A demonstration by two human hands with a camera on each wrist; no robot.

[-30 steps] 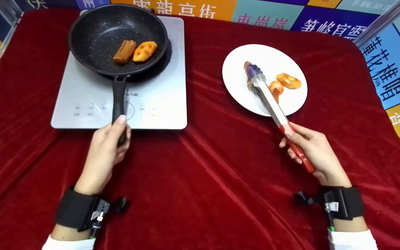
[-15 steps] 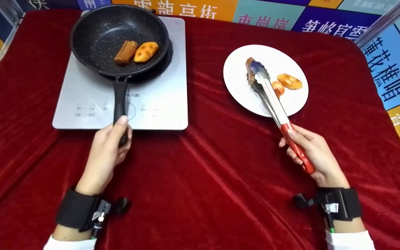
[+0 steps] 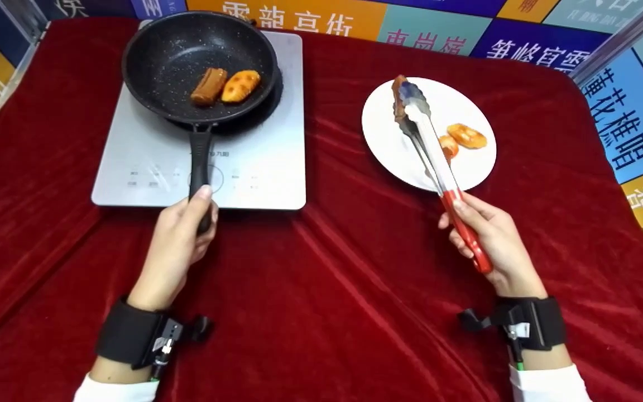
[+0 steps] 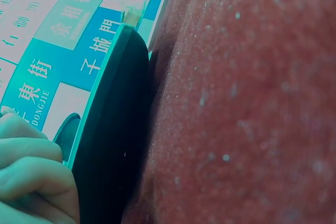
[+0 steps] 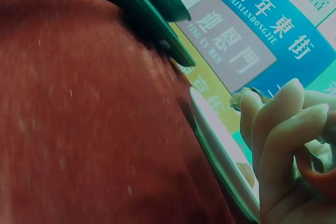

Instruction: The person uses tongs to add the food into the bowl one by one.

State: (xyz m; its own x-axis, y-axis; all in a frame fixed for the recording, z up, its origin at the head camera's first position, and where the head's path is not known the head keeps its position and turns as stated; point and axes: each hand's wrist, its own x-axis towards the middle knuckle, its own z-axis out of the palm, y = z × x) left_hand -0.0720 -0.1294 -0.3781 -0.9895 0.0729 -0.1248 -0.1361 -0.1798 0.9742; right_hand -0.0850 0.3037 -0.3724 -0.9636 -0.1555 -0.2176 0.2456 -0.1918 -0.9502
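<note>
My left hand (image 3: 179, 240) grips the handle of a black frying pan (image 3: 171, 61), which sits on a flat white induction cooker (image 3: 132, 151). Inside the pan lie a brown rib-like piece (image 3: 209, 87) and a yellow-orange browned piece (image 3: 240, 86). On the right, my right hand (image 3: 492, 240) holds tongs (image 3: 433, 145) by their red handles. Between the tong tips, over the far left part of a white plate (image 3: 377, 125), is another brown piece (image 3: 398, 97). Two orange-yellow pieces, one of them an oval browned piece (image 3: 467, 135), lie on the plate, the other partly behind the tongs.
A dark red velvet cloth (image 3: 310, 312) covers the table. Printed panels (image 3: 433, 33) with large characters stand along its back and right edges. The plate lies to the right of the cooker, with cloth between them.
The tongs with the brown piece have moved up and away from me, toward the plate's far rim. My right hand shifted slightly left. The left hand keeps its grip on the pan handle.
</note>
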